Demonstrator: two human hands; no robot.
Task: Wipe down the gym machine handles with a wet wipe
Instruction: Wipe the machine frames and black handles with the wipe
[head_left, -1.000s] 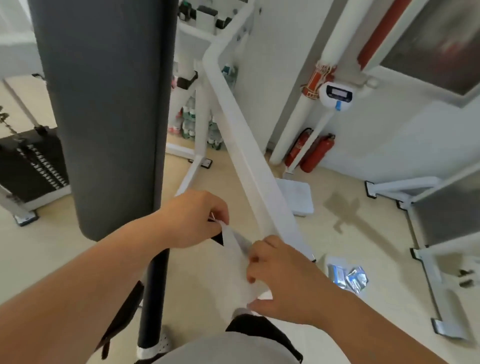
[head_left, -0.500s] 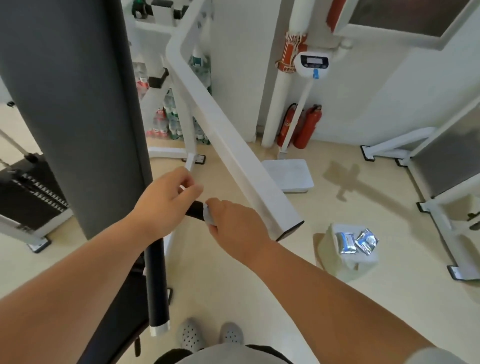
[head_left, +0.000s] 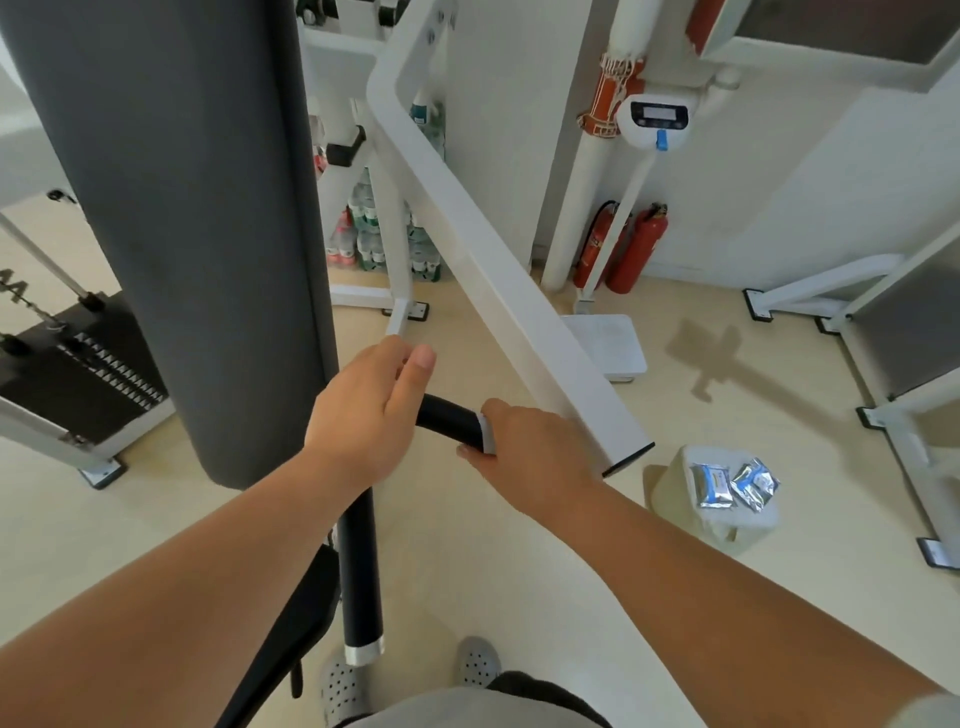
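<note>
The right hand (head_left: 537, 454) curls over the far end of the black handle (head_left: 449, 418), its fingers closed round the bar with the wet wipe (head_left: 487, 435) pressed between palm and grip; only a thin white edge of the wipe shows at the thumb side of the hand. The left hand (head_left: 363, 410) closes on the same handle where it bends, fingers wrapped over the top and the thumb tip set against the forefinger; whether anything lies under those fingers besides the bar I cannot tell. Between the two hands a short bare stretch of black grip is visible; below the left wrist a second black bar (head_left: 358, 577) runs down to a silver end cap.

A tall grey pad (head_left: 182, 208) stands upright just left of the hands; a white frame beam (head_left: 493, 270) slants down behind them and ends beside the right hand. A weight stack (head_left: 78, 374) sits at the far left; two red fire extinguishers (head_left: 631, 249) stand against the wall, with a white scale (head_left: 608, 343) on the floor near them. To the right, foil packets (head_left: 732, 483) lie on top of a white container (head_left: 670, 493); grey perforated shoes (head_left: 478, 662) show at the bottom edge.
</note>
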